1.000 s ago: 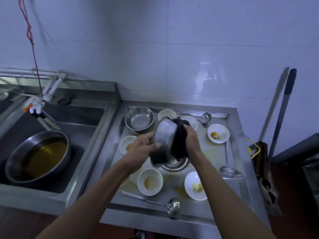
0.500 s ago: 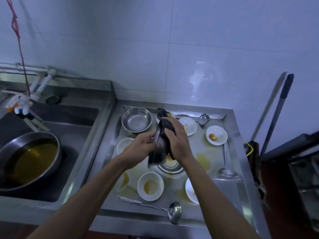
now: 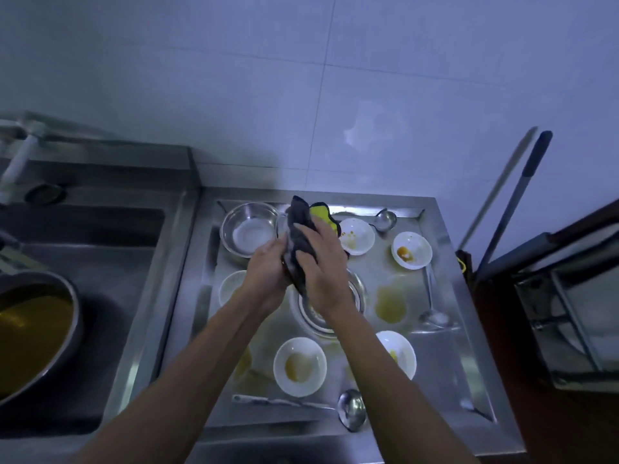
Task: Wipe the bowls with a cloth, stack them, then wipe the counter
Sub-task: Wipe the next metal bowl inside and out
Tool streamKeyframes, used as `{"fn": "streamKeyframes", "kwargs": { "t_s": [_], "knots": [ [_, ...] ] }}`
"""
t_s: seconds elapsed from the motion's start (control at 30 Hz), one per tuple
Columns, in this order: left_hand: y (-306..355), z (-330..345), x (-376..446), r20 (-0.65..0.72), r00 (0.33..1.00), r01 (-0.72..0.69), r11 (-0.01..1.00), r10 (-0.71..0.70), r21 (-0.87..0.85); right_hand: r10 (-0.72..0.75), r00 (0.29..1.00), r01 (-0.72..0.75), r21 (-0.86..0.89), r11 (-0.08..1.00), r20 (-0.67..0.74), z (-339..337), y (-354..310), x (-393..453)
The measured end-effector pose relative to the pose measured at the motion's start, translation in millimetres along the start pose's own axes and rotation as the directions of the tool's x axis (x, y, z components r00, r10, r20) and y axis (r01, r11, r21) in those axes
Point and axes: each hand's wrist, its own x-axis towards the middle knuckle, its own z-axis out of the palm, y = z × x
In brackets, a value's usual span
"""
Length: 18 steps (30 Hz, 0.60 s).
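Over a steel counter (image 3: 445, 356), a person's left hand (image 3: 268, 266) and right hand (image 3: 318, 276) meet around a dark cloth (image 3: 301, 236) with a yellow patch, pressed against a steel bowl held on edge between them and almost hidden; the left fingers curl round its rim, while the right palm and curled fingers clamp the cloth to it. Directly beneath sits another steel bowl (image 3: 355, 289); a third, empty steel bowl (image 3: 249, 231) stands just left of the hands. Stained white bowls (image 3: 299, 366) ring the raised-edged counter, ladles (image 3: 350, 408) lying at its front, right and rear edges. A yellow spill (image 3: 390, 303) spreads right of the hands. The sink (image 3: 100, 229) adjoins on the left.
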Motion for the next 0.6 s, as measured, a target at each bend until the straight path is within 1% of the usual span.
{"fn": "streamKeyframes", "kwargs": {
  "t_s": [0.03, 0.07, 0.1, 0.13, 0.2, 0.27, 0.3, 0.37, 0.43, 0.47, 0.5, 0.57, 0.6],
  "knots": [
    [1.0, -1.7, 4.6, -0.01, 1.0, 0.017, 0.997, -0.018, -0.078, -0.072, 0.997, 0.07, -0.155, 0.985, -0.007, 8.9, -0.2, -6.7],
    [2.3, -4.3, 8.7, -0.01, 0.999, 0.038, 0.986, -0.04, -0.161, -0.11, 0.994, 0.103, -0.267, 0.958, -0.011, 17.0, -2.5, -15.6],
    [4.6, -7.4, 11.6, -0.006, 0.998, 0.064, 0.97, -0.068, -0.235, -0.115, 0.993, 0.101, -0.312, 0.945, -0.025, 24.2, -2.0, -23.9],
    [7.5, -10.7, 14.1, -0.008, 0.996, 0.086, 0.955, -0.092, -0.284, -0.099, 0.994, 0.078, -0.307, 0.948, -0.054, 28.8, -0.3, -31.3],
    [13.1, -16.5, 17.6, -0.038, 0.992, 0.103, 0.942, -0.121, -0.318, -0.03, 0.993, 0.006, -0.198, 0.98, -0.118, 32.2, 8.4, -43.5],
    [15.9, -22.0, 17.4, -0.068, 0.992, 0.083, 0.956, -0.106, -0.281, 0.113, 0.98, -0.116, -0.007, 0.993, -0.162, 24.3, 11.3, -45.6],
    [16.9, -24.2, 16.6, -0.062, 0.994, 0.075, 0.965, -0.094, -0.253, 0.204, 0.966, -0.193, 0.087, 0.977, -0.157, 18.0, 10.0, -44.4],
    [18.0, -29.0, 16.7, -0.006, 0.997, 0.078, 0.976, -0.081, -0.202, 0.378, 0.918, -0.34, 0.26, 0.904, -0.116, 5.2, 7.5, -36.6],
    [17.5, -33.5, 17.9, 0.056, 0.995, 0.086, 0.984, -0.078, -0.154, 0.492, 0.866, -0.414, 0.416, 0.809, -0.095, -8.3, 10.9, -23.1],
    [17.2, -35.1, 17.2, 0.088, 0.993, 0.086, 0.988, -0.075, -0.125, 0.527, 0.846, -0.437, 0.461, 0.772, -0.079, -15.9, 13.7, -15.3],
    [16.9, -36.0, 15.2, 0.126, 0.99, 0.08, 0.993, -0.069, -0.088, 0.537, 0.841, -0.45, 0.467, 0.761, -0.065, -23.5, 13.9, -8.0],
    [13.0, -37.4, 11.7, 0.171, 0.984, 0.06, 0.998, -0.058, -0.005, 0.524, 0.85, -0.451, 0.434, 0.78, -0.059, -35.0, 10.2, 2.0],
    [10.9, -36.6, 10.0, 0.181, 0.982, 0.046, 0.998, -0.051, 0.03, 0.5, 0.863, -0.435, 0.399, 0.807, -0.071, -37.6, 8.7, 5.4]
  ]
}}
